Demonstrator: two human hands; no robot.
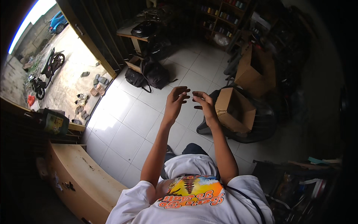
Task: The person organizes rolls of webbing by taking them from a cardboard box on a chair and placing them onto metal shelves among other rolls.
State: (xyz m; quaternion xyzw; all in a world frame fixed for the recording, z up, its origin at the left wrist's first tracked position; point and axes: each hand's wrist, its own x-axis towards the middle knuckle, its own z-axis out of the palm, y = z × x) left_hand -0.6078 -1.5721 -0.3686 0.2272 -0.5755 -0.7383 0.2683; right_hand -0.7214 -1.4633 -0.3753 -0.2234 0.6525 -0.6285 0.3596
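A white tiled floor point(130, 123) is lit by daylight from the open doorway point(80, 71). Beyond it, dark shelves point(223, 18) are seen; nearer, a wooden counter point(80, 179) is set.

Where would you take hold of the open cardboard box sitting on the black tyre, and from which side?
Judging from its pose, grip the cardboard box by its top rim, coming from above. It stands tilted on the black tyre with its opening up, so the thin walls are exposed for fingers to pinch. The right hand is nearest; the left hand could take the opposite wall, probably steadying it.
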